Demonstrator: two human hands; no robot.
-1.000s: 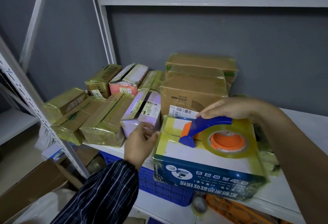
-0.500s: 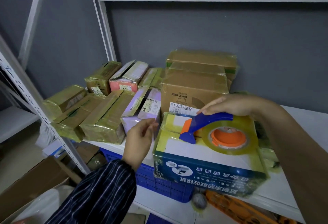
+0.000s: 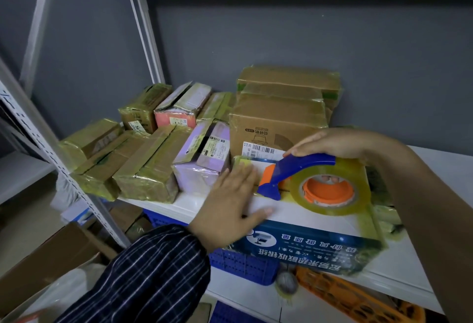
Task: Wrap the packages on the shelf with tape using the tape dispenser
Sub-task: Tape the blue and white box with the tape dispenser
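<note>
Item: package (image 3: 314,243), lower centre, mid-taping.
Left hand (image 3: 227,210) flat, pressing top; right hand (image 3: 343,143) clasps tape dispenser (image 3: 304,166). Advise steady pull, tape taut.

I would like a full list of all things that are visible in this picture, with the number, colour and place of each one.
printed box: one, blue and white, front of the shelf, under both hands
tape dispenser: one, blue with orange hub and a yellowish clear roll, on the printed box top
taped packages: about ten, exact count unclear, mostly brown, one pink, some purple, behind and left of the printed box
shelf: one, white, with a metal frame
blue crate: one, blue, below the shelf
orange crate: one, orange, below the shelf, right
cardboard box: one, brown, lower left
left hand: one, flat on the printed box top
right hand: one, grips the tape dispenser
</note>
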